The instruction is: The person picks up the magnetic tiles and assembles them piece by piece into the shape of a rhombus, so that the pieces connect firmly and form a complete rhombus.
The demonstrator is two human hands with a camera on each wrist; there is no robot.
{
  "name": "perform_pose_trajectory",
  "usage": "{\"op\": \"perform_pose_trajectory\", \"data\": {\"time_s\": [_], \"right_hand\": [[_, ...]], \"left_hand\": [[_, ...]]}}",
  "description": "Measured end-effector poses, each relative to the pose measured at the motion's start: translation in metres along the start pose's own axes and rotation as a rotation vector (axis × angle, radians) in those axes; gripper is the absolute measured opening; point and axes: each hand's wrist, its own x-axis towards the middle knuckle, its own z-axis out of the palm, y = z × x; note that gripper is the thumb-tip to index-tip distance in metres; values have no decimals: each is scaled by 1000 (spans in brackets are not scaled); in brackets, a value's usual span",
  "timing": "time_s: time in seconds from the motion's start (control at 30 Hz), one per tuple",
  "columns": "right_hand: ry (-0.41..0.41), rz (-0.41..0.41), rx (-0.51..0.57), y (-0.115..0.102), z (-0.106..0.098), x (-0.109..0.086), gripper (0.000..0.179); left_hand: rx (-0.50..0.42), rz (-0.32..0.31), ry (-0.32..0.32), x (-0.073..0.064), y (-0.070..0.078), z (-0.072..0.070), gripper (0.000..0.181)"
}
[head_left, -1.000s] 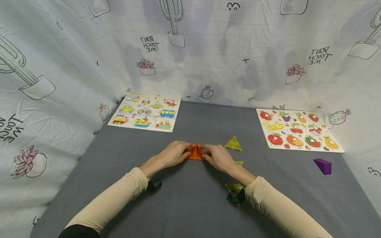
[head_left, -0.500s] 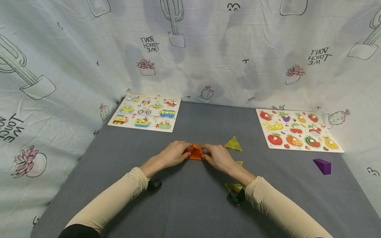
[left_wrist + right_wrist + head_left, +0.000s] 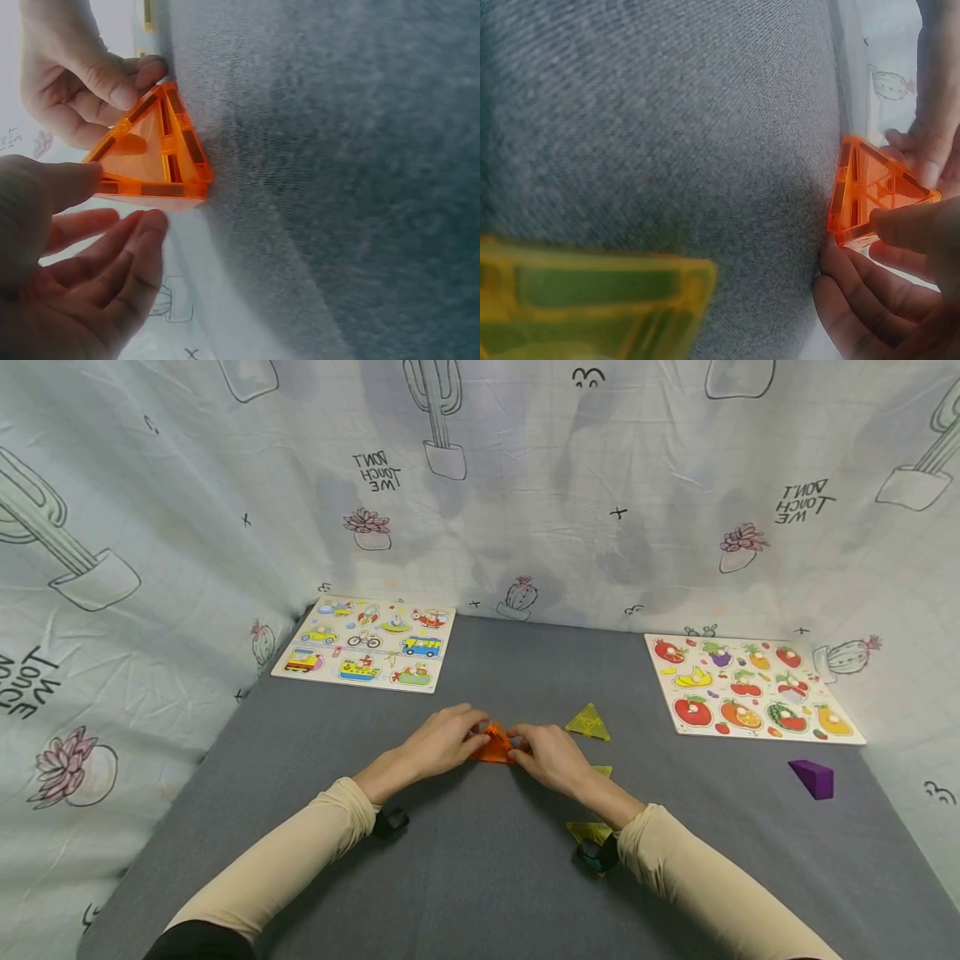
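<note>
Several translucent orange triangular magnetic tiles (image 3: 493, 750) stand leaning together as a small pyramid at the middle of the table. My left hand (image 3: 447, 740) holds its left side near the top; in the left wrist view the thumb (image 3: 75, 184) lies on the pyramid's upper corner, with the other fingers bent beside it. My right hand (image 3: 553, 760) steadies the right side, thumb and fingers around a tile, as the right wrist view shows. The pyramid's base edge sits at the grey cloth. The hands partly hide its sides in the head view.
Yellow triangular tiles (image 3: 589, 723) lie in a column to the right, some partly under my right forearm. A purple wedge block (image 3: 813, 779) is farther right. At the back are a vehicle puzzle board (image 3: 390, 685) and a fruit puzzle board (image 3: 660, 652), before a printed cloth backdrop.
My left hand has shifted slightly up toward the pyramid's peak, covering more of its left side. The orange tiles' tops look closer together; my right hand stays in place.
</note>
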Motion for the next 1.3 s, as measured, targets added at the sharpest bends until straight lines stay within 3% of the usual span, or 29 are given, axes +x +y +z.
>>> {"op": "perform_pose_trajectory", "data": {"time_s": [0.13,0.37,0.8,1.1,1.3], "right_hand": [[-11,18,25,1,-1,-1,28],[-15,63,56,6,-9,-3,28],[55,107,17,27,-29,-13,28],[159,93,-15,54,-39,-27,22],[181,85,-38,69,-44,-36,23]], "left_hand": [[-6,33,47,3,3,0,29],[-8,67,63,4,3,0,22],[40,160,126,7,-1,-3,18],[68,172,138,7,-7,-5,16],[84,143,151,7,-12,-8,16]]}}
